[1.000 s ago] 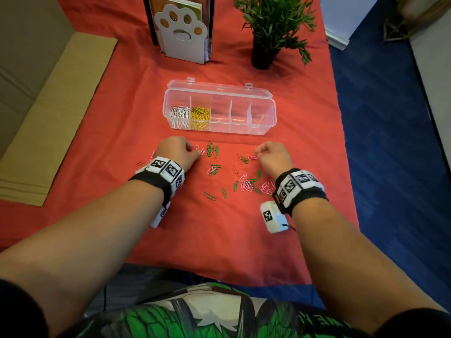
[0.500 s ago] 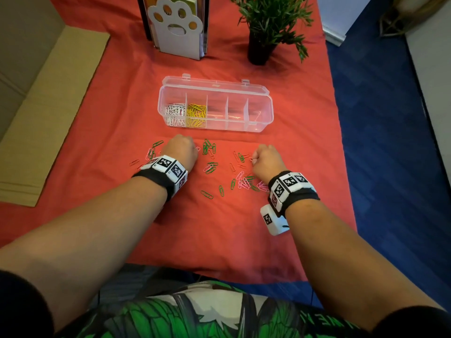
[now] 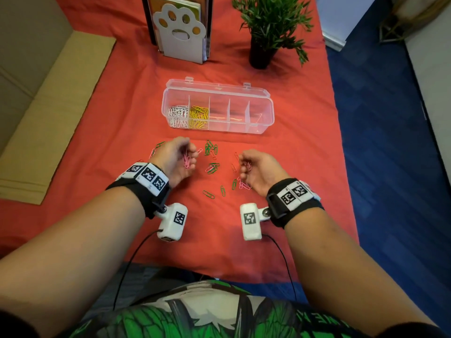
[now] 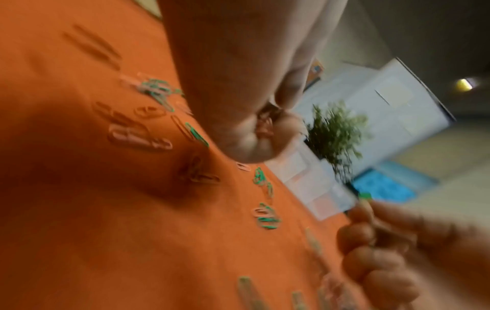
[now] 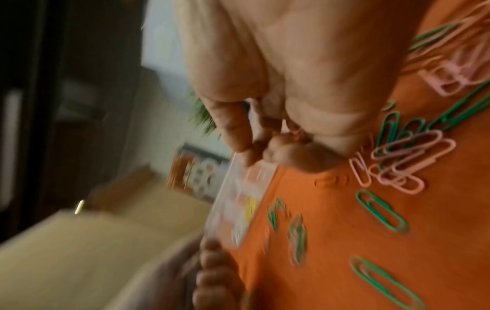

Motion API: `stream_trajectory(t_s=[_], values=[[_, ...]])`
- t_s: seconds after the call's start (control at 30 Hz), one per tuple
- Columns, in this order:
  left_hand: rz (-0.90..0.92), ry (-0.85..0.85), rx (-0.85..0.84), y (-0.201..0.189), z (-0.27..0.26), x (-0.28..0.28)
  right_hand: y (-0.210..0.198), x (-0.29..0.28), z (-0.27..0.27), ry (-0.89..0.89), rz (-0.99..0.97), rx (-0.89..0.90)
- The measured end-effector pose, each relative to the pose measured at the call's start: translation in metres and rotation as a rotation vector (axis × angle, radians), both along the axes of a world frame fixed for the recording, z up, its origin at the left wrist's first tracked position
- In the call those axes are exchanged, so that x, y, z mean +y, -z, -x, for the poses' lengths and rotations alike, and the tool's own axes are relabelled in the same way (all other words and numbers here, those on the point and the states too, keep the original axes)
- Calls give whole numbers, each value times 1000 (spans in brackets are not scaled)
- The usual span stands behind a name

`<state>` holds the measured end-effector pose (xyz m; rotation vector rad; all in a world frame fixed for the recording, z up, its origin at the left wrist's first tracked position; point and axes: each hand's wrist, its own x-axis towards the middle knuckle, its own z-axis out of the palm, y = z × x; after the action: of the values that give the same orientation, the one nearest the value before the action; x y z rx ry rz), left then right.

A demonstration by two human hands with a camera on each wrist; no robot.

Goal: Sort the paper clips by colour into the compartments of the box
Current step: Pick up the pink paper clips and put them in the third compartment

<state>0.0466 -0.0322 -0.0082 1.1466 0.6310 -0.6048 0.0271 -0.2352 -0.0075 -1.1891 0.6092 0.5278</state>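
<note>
The clear compartment box (image 3: 264,113) stands open on the red cloth. White clips (image 3: 177,113) fill its leftmost compartment and yellow clips (image 3: 199,115) the one beside it; the other compartments look bare. My left hand (image 3: 189,154) hovers in front of the box, its palm turned inward, curled round a bunch of pink clips (image 3: 186,161). My right hand (image 3: 244,164) faces it, its fingers curled on more pink clips (image 3: 247,164). Loose green and pink clips (image 3: 212,167) lie scattered between and around both hands. The wrist views are blurred; the held pink clips (image 5: 294,131) show faintly inside curled fingers.
A paw-shaped book stand (image 3: 181,32) and a potted plant (image 3: 262,42) stand behind the box. Flat cardboard (image 3: 48,113) lies along the left side. The table's right edge drops to blue floor (image 3: 380,142).
Both hands have lifted off the cloth and rolled from knuckles-up to palms facing each other, showing pink clips in them. The view has shifted slightly downward.
</note>
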Motion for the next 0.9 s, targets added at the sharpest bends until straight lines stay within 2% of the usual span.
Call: stream_trajectory(t_s=[0.1,0.17,0.23,0.3,0.4,0.5,0.63,0.73,0.83,0.9], values=[[-593,217,-236,15,-6,2,4,21,1,-406,525,-176],[-949,359,-411,17,-7,3,10,33,3,-604,803,-322],[-1138,470,-532,12,-8,0,14,41,7,-690,965,-430],[-1239,567,-613,11,-9,-3,18,42,10,-768,1060,-466],[-1325,670,-657,14,-10,-4,18,35,11,-857,1148,-463],[-1388,783,-659,17,-7,-7,14,36,11,-836,1168,-551],[-1369,837,-662,17,-8,-9,17,50,7,-906,1267,-717],[-1365,827,-636,16,-8,-10,17,57,5,-989,1376,-773],[-1300,744,-524,10,-6,-10,17,59,8,-996,1431,-781],[-1091,668,-369,4,-4,-9,19,61,10,-999,1439,-775]])
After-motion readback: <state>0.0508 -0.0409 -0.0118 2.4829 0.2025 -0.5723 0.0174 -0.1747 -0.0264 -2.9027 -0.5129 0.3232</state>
